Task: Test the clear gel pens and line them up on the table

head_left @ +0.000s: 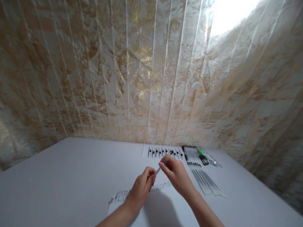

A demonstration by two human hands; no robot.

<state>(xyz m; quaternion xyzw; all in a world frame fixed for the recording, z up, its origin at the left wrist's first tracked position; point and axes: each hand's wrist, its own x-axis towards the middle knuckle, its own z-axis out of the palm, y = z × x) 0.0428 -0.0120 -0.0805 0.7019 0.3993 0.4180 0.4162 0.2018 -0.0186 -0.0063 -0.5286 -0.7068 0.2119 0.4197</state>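
A slim pen with a translucent barrel slants up to the right between my two hands, over a white paper sheet. Its lower left end is in the closed fingers of my left hand. Farther up, the thumb and fingers of my right hand pinch it. A black part shows at its upper end, just past the right fingers. Whether the pen is whole or in pieces cannot be made out. Rows of dark handwriting run along the sheet's far edge.
Behind my hands lies a row of clear tubes and black pen parts. To the right are short black pieces, several thin dark refills, and pens beside a bright green item. A gold-patterned curtain hangs behind the white table.
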